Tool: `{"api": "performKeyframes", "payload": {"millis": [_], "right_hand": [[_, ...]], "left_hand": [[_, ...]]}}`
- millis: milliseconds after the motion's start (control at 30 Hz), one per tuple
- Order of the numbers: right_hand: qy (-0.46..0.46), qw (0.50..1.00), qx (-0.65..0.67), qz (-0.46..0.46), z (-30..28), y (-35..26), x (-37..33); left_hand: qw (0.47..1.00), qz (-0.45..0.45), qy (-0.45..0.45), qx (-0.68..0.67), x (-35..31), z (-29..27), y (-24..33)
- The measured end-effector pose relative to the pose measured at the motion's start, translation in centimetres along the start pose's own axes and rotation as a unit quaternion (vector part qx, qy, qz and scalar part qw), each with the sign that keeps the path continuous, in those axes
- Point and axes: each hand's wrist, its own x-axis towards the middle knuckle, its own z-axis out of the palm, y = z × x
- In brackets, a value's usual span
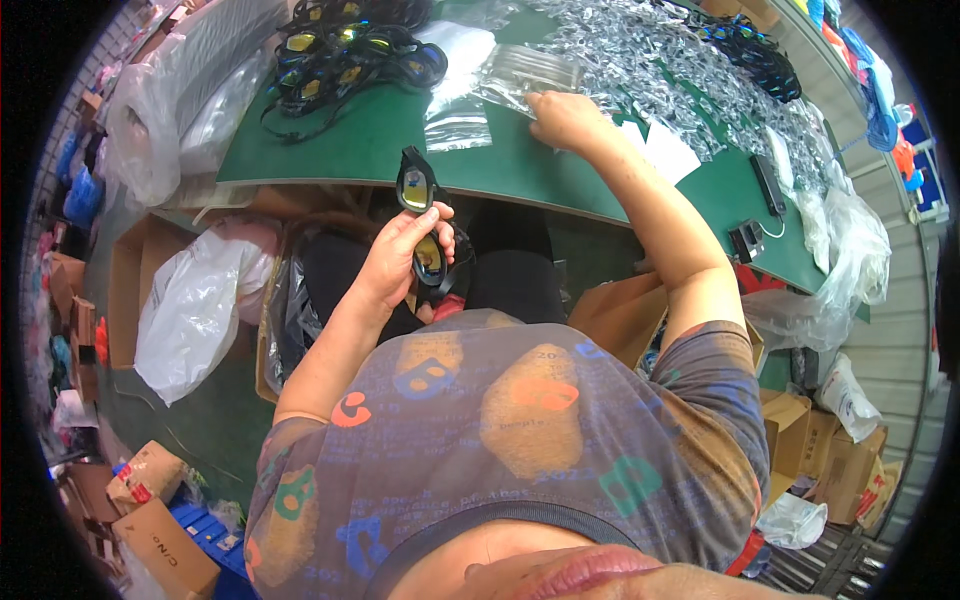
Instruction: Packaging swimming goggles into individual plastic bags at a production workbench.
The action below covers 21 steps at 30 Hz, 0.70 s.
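My left hand [402,248] is closed around a pair of black swim goggles [415,187] with yellowish mirrored lenses, held upright in front of the green table's near edge. Its strap hangs partly hidden behind my fingers. My right hand [566,120] reaches over the table, fingers bent and pinching at the near edge of a stack of clear plastic bags [528,68]. A flat clear zip bag [458,132] lies left of that hand, near the table edge. White paper cards [668,152] rest beside my right forearm.
Several black goggles [350,65] are heaped at the table's far left. Small clear plastic pieces [640,50] spread across the back, with black straps [765,65] behind. A small black camera [746,240] sits at the right edge. Cardboard boxes [140,290] flank my legs.
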Motion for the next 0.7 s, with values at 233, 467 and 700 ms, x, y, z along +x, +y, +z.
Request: {"api": "performKeyframes", "payload": {"millis": [233, 467, 700], "right_hand": [[0.101, 0.995, -0.002, -0.003, -0.2, -0.1, 0.5], [0.159, 0.987, 0.012, -0.038, 0.1, -1.0, 1.3], [0.085, 0.996, 0.013, -0.037, 0.1, -0.5, 3.2]], "left_hand": [[1.000, 0.001, -0.002, 0.004, -0.2, 0.0, 0.3], [1.000, 0.000, -0.005, 0.002, -0.3, -0.3, 0.0], [1.000, -0.006, -0.005, 0.007, -0.4, -0.4, -0.2]]}}
